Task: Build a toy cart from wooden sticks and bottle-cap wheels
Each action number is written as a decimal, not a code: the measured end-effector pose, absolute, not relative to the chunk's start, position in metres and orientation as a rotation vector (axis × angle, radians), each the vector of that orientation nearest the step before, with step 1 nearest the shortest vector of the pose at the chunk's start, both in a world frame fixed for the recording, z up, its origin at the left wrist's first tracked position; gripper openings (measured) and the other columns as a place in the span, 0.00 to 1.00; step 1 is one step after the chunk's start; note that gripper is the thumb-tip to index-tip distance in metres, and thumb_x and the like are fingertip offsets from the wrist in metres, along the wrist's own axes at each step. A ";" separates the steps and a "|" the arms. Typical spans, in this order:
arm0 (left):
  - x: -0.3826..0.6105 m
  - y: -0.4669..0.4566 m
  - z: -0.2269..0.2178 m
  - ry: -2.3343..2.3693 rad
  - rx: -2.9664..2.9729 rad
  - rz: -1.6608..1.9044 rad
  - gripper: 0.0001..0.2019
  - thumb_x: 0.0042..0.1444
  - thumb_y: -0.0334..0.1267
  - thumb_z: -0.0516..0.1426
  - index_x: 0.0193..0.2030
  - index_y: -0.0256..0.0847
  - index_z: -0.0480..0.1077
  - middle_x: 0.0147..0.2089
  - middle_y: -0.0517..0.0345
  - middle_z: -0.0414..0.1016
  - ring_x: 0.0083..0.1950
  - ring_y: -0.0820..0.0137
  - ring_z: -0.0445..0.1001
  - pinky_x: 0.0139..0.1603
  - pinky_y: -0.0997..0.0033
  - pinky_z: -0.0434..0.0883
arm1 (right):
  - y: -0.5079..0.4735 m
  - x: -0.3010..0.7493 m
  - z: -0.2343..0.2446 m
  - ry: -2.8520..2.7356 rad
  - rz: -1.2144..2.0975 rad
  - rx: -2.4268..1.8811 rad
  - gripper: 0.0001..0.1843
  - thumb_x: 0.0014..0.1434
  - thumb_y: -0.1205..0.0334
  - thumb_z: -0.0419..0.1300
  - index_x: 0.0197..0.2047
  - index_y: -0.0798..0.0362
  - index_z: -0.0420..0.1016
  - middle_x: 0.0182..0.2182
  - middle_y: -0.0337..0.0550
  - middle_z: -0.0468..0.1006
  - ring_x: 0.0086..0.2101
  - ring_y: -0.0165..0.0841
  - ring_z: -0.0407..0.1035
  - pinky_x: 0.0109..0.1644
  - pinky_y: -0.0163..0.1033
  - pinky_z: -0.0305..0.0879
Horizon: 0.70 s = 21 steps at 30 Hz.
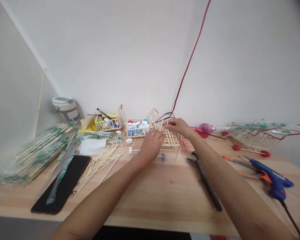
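A small lattice of pale wooden sticks (169, 139) stands on the wooden tabletop (150, 203), held up in front of me. My left hand (151, 146) grips its left side, and my right hand (177, 126) pinches its top edge with the fingertips. Just below my left hand, a short axle with a blue bottle-cap wheel (162, 156) lies on the table. Another axle with a white cap (130, 150) rests left of that hand. The lattice's far side is partly hidden by my fingers.
Two stick baskets of bottle caps (137, 128) stand against the wall. Wrapped stick bundles (42, 150) and loose sticks (97, 166) lie left. Black-handled pliers (205, 180) lie right of my hands, near a blue glue gun (275, 178). A stick cart (257, 138) sits far right.
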<state>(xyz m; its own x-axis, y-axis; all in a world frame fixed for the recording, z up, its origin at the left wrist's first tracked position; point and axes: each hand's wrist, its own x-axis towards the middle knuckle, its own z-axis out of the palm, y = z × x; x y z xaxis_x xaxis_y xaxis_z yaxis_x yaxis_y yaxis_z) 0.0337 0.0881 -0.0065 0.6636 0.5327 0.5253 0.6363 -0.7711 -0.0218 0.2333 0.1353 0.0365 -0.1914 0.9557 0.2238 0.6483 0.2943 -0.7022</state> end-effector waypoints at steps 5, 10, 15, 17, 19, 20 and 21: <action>0.033 0.088 -0.007 -0.959 -2.676 -0.769 0.15 0.64 0.29 0.49 0.56 0.35 0.68 0.61 0.49 0.69 0.62 0.60 0.64 0.62 0.58 0.64 | 0.136 0.238 0.041 -1.929 0.570 -1.476 0.19 0.48 0.47 0.62 0.34 0.55 0.80 0.22 0.37 0.72 0.25 0.28 0.62 0.29 0.34 0.56; 0.033 0.088 -0.008 -0.968 -2.695 -0.773 0.17 0.63 0.27 0.49 0.56 0.35 0.68 0.62 0.50 0.68 0.63 0.60 0.63 0.62 0.58 0.64 | 0.138 0.240 0.036 -1.907 0.501 -1.504 0.17 0.49 0.50 0.61 0.33 0.55 0.80 0.28 0.41 0.78 0.29 0.31 0.66 0.32 0.34 0.60; 0.033 0.090 -0.010 -0.957 -2.706 -0.791 0.16 0.63 0.27 0.49 0.56 0.35 0.68 0.62 0.50 0.68 0.63 0.61 0.62 0.63 0.58 0.63 | 0.137 0.238 0.031 -1.889 0.451 -1.514 0.17 0.51 0.51 0.59 0.36 0.54 0.80 0.27 0.40 0.78 0.29 0.31 0.67 0.32 0.34 0.60; 0.033 0.090 -0.011 -0.957 -2.706 -0.788 0.16 0.63 0.28 0.49 0.56 0.35 0.68 0.62 0.50 0.68 0.63 0.60 0.63 0.63 0.58 0.64 | 0.135 0.237 0.031 -1.889 0.434 -1.511 0.17 0.51 0.50 0.59 0.36 0.54 0.80 0.27 0.40 0.78 0.29 0.31 0.67 0.32 0.34 0.60; 0.033 0.090 -0.011 -0.951 -2.703 -0.798 0.16 0.64 0.28 0.49 0.56 0.35 0.68 0.62 0.50 0.68 0.63 0.60 0.63 0.62 0.58 0.64 | 0.134 0.236 0.031 -1.888 0.416 -1.511 0.17 0.51 0.50 0.59 0.35 0.54 0.80 0.26 0.40 0.78 0.28 0.30 0.67 0.32 0.34 0.60; 0.033 0.090 -0.011 -0.949 -2.699 -0.806 0.16 0.63 0.28 0.49 0.56 0.35 0.68 0.61 0.49 0.69 0.63 0.61 0.63 0.62 0.58 0.64 | 0.133 0.235 0.031 -1.887 0.409 -1.512 0.16 0.52 0.50 0.59 0.35 0.53 0.80 0.26 0.40 0.78 0.28 0.30 0.67 0.31 0.34 0.60; 0.033 0.090 -0.011 -0.947 -2.695 -0.812 0.16 0.63 0.28 0.49 0.56 0.35 0.68 0.61 0.49 0.69 0.63 0.61 0.63 0.63 0.59 0.64 | 0.133 0.235 0.032 -1.886 0.403 -1.512 0.16 0.52 0.50 0.59 0.34 0.53 0.80 0.26 0.40 0.78 0.28 0.30 0.67 0.31 0.34 0.60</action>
<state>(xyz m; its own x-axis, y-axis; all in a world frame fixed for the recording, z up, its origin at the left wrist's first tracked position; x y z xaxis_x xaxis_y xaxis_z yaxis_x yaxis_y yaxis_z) 0.0335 0.0903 -0.0106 0.6498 0.5276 0.5471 0.6212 -0.7835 0.0178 0.2351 0.1328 0.0315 -0.0965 0.9456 0.3108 0.7361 0.2779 -0.6172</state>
